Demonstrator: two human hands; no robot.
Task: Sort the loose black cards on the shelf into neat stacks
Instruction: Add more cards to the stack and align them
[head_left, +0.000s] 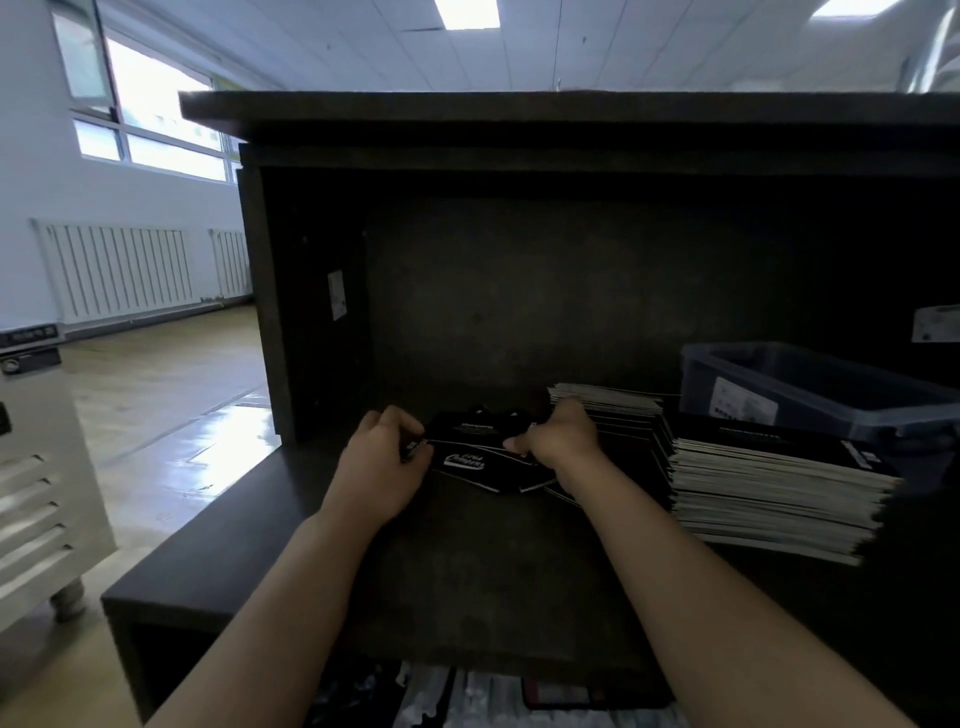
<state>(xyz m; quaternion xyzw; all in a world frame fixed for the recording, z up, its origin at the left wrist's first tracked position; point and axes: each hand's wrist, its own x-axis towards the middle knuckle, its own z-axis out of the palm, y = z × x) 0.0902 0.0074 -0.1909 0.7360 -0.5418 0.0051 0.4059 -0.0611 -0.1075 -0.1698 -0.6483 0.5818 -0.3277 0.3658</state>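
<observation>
- Blue bin (841, 410) at right, a white label on its front.
- White radiator (122, 270) under the window (156, 88), far left.
- White louvred unit (36, 493) on the wood floor (156, 374).
- Ceiling light (467, 13) overhead.

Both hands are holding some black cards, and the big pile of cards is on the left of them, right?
Not quite. The head view shows the big pile on the right of the hands, not the left. The left hand and right hand do both hold the loose black cards.
</observation>
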